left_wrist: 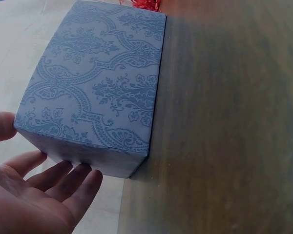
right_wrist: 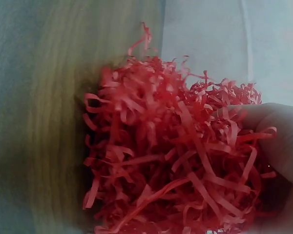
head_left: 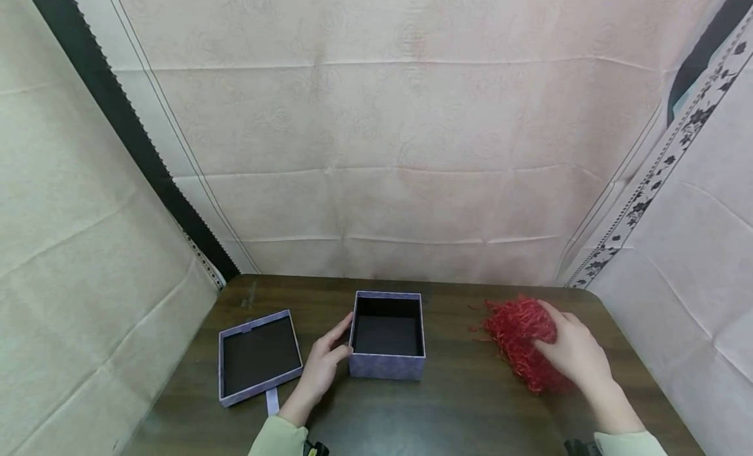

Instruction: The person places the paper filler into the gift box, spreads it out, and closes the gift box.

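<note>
A purple-blue patterned box [head_left: 387, 366] with a black inside stands uncovered at the middle of the table. My left hand [head_left: 320, 368] touches the box's left side with fingertips and thumb, the fingers fairly straight. In the left wrist view those fingertips lie along one wall of the box [left_wrist: 95, 83], with the thumb at its edge. Over to the right, my right hand [head_left: 573, 351] grips a heap of red shredded paper [head_left: 520, 332] from its right side. The paper strips [right_wrist: 161, 156] fill much of the right wrist view and hide the fingertips.
The box's lid [head_left: 261, 358] lies to the left, black inside facing up, with a light ribbon tab [head_left: 272, 401] at its near edge. Loose red strips [head_left: 475, 328] are scattered left of the heap. Pale cloth [head_left: 412, 149] hangs behind the brown table [head_left: 459, 410] and at both sides.
</note>
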Demonstrator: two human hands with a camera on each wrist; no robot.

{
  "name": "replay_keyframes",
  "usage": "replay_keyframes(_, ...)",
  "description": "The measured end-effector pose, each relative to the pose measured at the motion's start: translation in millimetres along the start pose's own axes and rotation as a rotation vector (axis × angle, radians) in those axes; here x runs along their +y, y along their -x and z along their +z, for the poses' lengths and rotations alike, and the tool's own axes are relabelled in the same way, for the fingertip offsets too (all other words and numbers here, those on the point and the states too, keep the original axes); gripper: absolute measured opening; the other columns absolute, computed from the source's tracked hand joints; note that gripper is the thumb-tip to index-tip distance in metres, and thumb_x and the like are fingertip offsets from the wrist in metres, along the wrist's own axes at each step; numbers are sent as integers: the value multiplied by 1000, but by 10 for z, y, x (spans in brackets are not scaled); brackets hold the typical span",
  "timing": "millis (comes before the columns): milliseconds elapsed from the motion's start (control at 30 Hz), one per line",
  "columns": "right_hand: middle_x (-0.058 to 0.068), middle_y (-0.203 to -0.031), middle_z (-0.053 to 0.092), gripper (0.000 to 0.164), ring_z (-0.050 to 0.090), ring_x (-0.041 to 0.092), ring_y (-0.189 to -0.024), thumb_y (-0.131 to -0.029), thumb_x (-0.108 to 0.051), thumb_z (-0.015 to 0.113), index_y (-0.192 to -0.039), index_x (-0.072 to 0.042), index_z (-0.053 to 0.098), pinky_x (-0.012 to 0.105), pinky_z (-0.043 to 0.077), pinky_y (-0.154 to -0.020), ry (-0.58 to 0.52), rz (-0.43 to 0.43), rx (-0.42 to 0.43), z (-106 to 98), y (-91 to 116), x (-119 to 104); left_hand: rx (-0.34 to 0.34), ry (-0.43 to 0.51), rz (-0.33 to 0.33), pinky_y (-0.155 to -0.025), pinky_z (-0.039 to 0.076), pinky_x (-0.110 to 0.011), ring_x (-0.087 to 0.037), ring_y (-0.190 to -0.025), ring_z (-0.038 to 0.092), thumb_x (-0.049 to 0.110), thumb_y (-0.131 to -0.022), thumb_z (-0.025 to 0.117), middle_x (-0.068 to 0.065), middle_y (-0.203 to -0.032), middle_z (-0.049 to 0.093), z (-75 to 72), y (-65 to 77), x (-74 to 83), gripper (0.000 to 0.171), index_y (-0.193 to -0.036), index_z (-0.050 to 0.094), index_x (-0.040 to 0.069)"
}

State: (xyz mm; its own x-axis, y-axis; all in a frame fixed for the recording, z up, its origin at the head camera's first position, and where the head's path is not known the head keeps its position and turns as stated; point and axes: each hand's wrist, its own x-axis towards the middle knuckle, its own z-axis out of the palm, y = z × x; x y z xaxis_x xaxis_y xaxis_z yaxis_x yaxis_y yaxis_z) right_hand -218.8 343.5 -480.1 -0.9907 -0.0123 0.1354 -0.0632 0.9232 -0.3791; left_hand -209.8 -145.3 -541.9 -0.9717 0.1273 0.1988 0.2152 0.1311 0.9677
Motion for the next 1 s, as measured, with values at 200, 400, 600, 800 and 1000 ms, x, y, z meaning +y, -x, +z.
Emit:
replay_keyframes(200,40,-135,54,85,57,65,-117,-89,-27,83,-161,-6,41,80,49,-81,3,-6,29,-79,18,-5,-2,-12,-14,-117,39,-55,-34,-149,43,-3,-96,58,-13,-165,46,5,5,-7,67,-161,49,9)
replay_keyframes(400,40,-134,55,85,57,64,-116,-89,-27,83,-161,-6,42,80,48,-82,-4,-12,51,-182,41,-33,3,-12,-29,-118,37,-58,-31,-150,43,-3,-96,58,-10,-165,47,9,3,1,67,-161,49,11)
replay_keyframes(600,40,-137,53,87,56,64,-119,-89,-27,83,-162,-6,41,81,47,-83,-2,-12,65,-250,48,-66,7,-20,-28,-119,35,-60,-31,-150,43,-4,-97,57,-10,-165,47,12,2,2,67,-161,50,12)
replay_keyframes(800,41,-139,50,88,54,65,-120,-90,-27,82,-163,-6,39,82,47,-82,-6,-9,70,-336,63,-115,5,-23,-26,-120,33,-60,-32,-151,42,-1,-97,58,-10,-165,46,12,9,0,66,-162,49,12)
replay_keyframes(1000,40,-141,50,88,53,64,-123,-90,-25,83,-163,-5,39,82,45,-86,-23,-31,88,-421,59,-171,13,-21,-20,-119,34,-61,-32,-150,43,-3,-96,58,-10,-165,47,14,6,-5,67,-161,50,12)
